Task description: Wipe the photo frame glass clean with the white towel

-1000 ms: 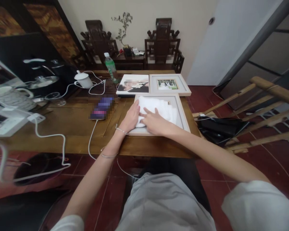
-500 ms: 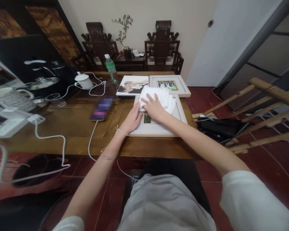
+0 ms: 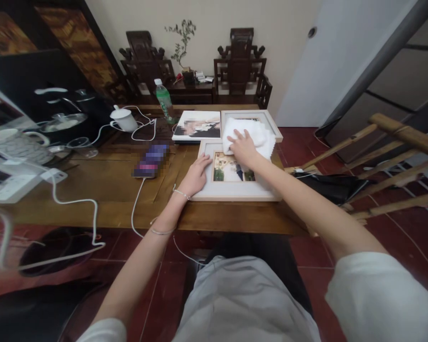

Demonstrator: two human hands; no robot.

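Two bare hands are over a frame lying flat near the edge of the table; the right hand, fingers spread wide, presses a soft-looking, folded white cloth across its far right part, overlapping the far frame; the left hand rests along its left side, though I cannot tell whether it pinches the rim. Wiping seems the step in hand; another stroke would call for light, even pressure, keeping that squared pale border steady.
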